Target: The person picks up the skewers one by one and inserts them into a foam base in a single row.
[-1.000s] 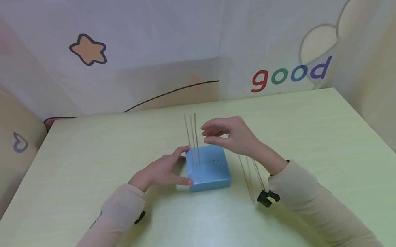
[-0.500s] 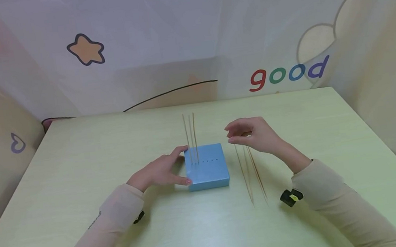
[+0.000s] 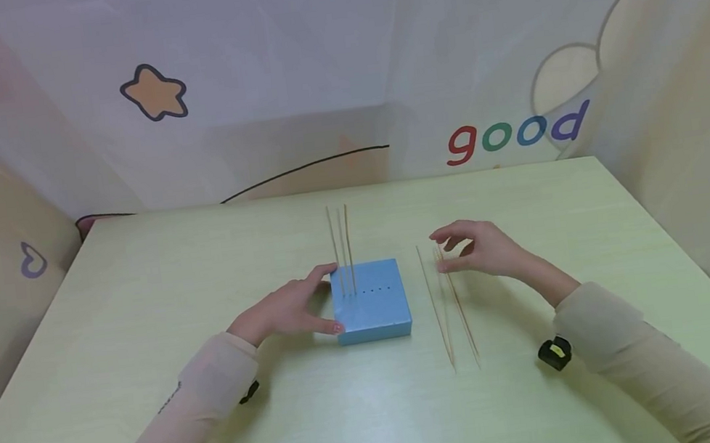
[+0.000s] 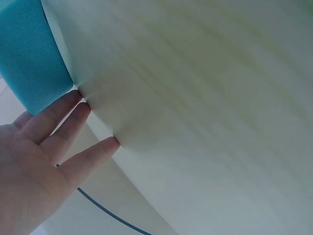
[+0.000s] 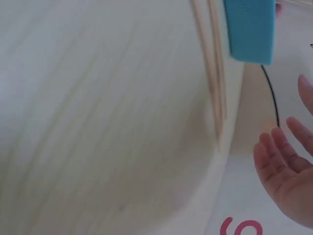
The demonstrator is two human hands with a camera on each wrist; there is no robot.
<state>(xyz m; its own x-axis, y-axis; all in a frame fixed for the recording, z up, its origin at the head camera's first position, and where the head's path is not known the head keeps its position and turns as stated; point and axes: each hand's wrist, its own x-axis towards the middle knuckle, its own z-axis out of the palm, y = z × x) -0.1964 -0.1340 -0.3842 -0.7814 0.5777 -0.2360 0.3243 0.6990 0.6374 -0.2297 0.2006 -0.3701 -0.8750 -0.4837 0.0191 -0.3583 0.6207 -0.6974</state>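
A blue foam block (image 3: 375, 313) lies on the table, with three thin wooden sticks (image 3: 349, 248) upright in the left part of its row of small holes. My left hand (image 3: 286, 308) rests against the block's left side, thumb at the front corner and a finger at the back corner. In the left wrist view, its other fingers (image 4: 93, 152) are extended, tips at the tabletop. Several loose sticks (image 3: 432, 300) lie right of the block. Over their far ends hovers my right hand (image 3: 490, 250), thumb and fingers apart, with no stick visible in its grasp.
The pale wood-grain table (image 3: 200, 246) ends at a printed cloth backdrop (image 3: 283, 54). Cloth also hangs on both sides. A dark wrist device (image 3: 555, 353) sits at the right sleeve.
My right hand has moved from above the block, beside the upright sticks, rightward and down to the loose sticks, its fingers spreading slightly. The left hand stays at the block.
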